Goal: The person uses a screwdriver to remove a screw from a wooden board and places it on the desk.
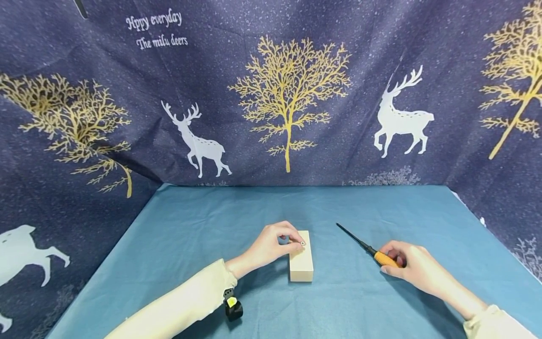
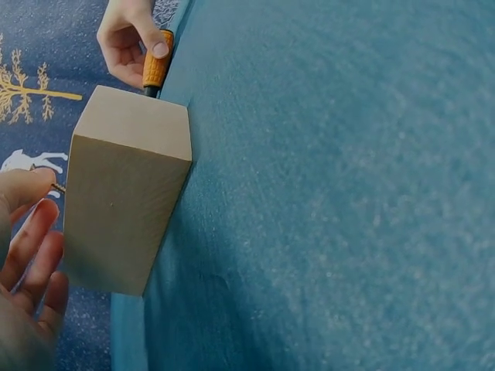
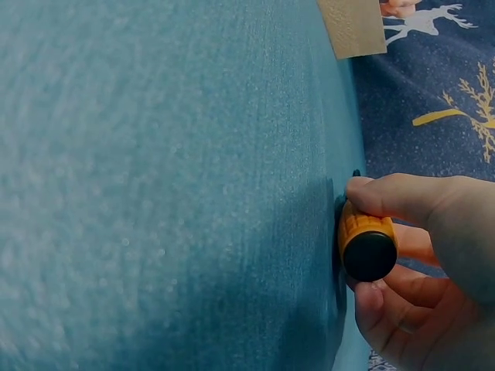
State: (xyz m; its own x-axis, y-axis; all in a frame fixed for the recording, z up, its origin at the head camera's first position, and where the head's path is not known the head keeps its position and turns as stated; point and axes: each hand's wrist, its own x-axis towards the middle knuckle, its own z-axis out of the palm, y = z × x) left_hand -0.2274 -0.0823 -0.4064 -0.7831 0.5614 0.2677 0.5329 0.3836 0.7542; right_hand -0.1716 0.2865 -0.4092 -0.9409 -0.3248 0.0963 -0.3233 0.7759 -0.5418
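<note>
My left hand (image 1: 277, 242) is over a pale wooden block (image 1: 301, 274), pinching a small screw (image 1: 302, 243) between thumb and fingertips. In the left wrist view the threaded screw (image 2: 58, 187) shows at the block's upper face, its tip close to the wood. To the right, my right hand (image 1: 412, 263) grips the orange handle of a screwdriver (image 1: 386, 260). The black shaft points away and to the left, low over the table. From the right wrist, the black end cap of the screwdriver (image 3: 370, 256) faces the camera, with thumb and fingers around the handle.
A blue cloth covers the table (image 1: 203, 221). Behind it hangs a dark blue curtain (image 1: 330, 165) printed with deer and trees. A black wrist device (image 1: 233, 306) hangs under the left sleeve.
</note>
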